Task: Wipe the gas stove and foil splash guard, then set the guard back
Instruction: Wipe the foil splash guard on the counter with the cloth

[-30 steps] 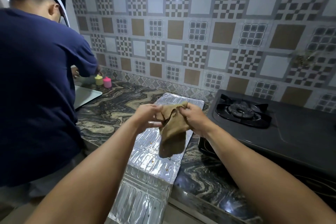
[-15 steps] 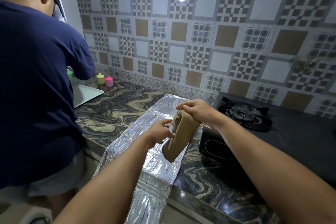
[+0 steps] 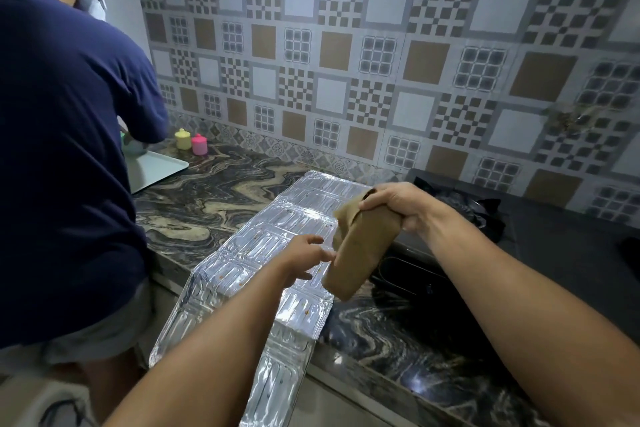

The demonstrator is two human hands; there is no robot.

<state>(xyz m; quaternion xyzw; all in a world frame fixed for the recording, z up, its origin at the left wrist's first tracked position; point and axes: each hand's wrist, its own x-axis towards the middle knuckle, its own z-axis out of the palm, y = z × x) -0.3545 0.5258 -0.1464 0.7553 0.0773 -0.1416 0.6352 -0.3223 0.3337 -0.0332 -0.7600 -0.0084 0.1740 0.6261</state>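
head view: the foil splash guard (image 3: 277, 260) lies flat on the marbled worktop (image 3: 207, 204), overhanging its front edge, left of the gas stove (image 3: 519, 253). right hand (image 3: 394, 204) grips a folded brown cloth (image 3: 360, 250) above it; left hand (image 3: 304, 253), fingers loosely spread, reaches toward the cloth. specks remain on the foil, so wiping appears unfinished; guard not yet set back.

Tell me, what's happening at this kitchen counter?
A person is getting ready to wipe. Their right hand grips a folded brown cloth above the dark marbled counter, while the left hand, fingers loose, reaches toward it. The ribbed silver foil splash guard lies flat on the counter beside the black gas stove. Another person in a navy shirt works further left.
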